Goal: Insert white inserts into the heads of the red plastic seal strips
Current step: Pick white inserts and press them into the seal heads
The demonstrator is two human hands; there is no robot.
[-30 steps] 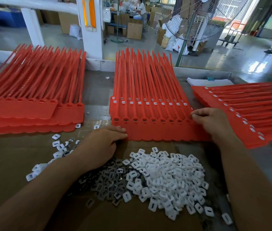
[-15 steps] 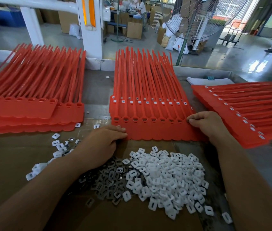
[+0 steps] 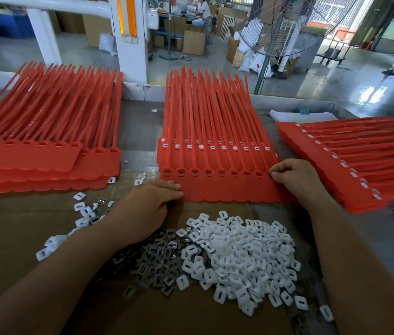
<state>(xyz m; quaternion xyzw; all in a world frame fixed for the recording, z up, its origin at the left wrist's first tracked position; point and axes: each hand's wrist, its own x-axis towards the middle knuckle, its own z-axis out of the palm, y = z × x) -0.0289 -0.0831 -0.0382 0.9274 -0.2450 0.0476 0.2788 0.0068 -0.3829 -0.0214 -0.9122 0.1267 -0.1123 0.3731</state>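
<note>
A stack of red seal strip sheets (image 3: pixel 215 187) lies in the middle, heads toward me; the nearest row of heads shows dark openings, the rows behind show white inserts. My left hand (image 3: pixel 147 209) rests with straight fingers against the front sheet's left corner. My right hand (image 3: pixel 297 177) has curled fingers that pinch the front sheet's right end. A heap of white inserts (image 3: pixel 244 250) lies on the cardboard (image 3: pixel 22 226) between my forearms.
Grey metal pieces (image 3: pixel 157 257) lie left of the white heap. Several loose inserts (image 3: pixel 82 209) are scattered further left. Another red stack (image 3: pixel 34 160) sits at the left, and a stack with inserts (image 3: pixel 360 165) at the right. A folded white cloth (image 3: pixel 295 116) lies behind.
My right hand has slid left and a little toward me along the right end of the middle stack. My left hand has stayed in place.
</note>
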